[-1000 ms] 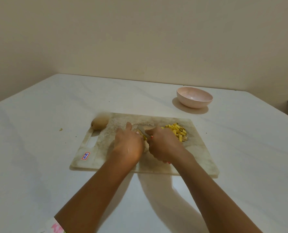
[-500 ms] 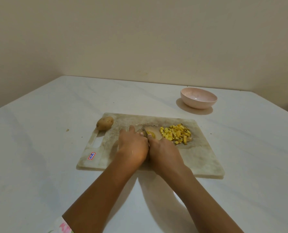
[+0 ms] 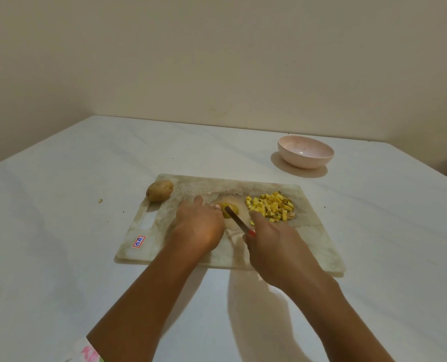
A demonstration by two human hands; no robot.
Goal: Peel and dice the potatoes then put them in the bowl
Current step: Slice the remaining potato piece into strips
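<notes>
On the worn cutting board (image 3: 308,246), my left hand (image 3: 200,226) holds a peeled yellow potato piece (image 3: 230,210) with curled fingertips. My right hand (image 3: 272,240) grips a red-handled knife (image 3: 236,221), whose blade lies across that piece. A heap of yellow potato dice (image 3: 270,206) lies just right of the blade on the board. An unpeeled whole potato (image 3: 159,190) rests at the board's far left corner. The pink bowl (image 3: 305,161) stands empty beyond the board to the right.
The board lies on a white marbled table (image 3: 60,231) that meets a beige wall at the back. A small scrap (image 3: 100,201) lies on the table left of the board. A red sticker (image 3: 139,241) marks the board's near left.
My right hand has drawn back toward me and to the right, so the knife blade and the potato piece now show between my hands. The left hand stays on the piece.
</notes>
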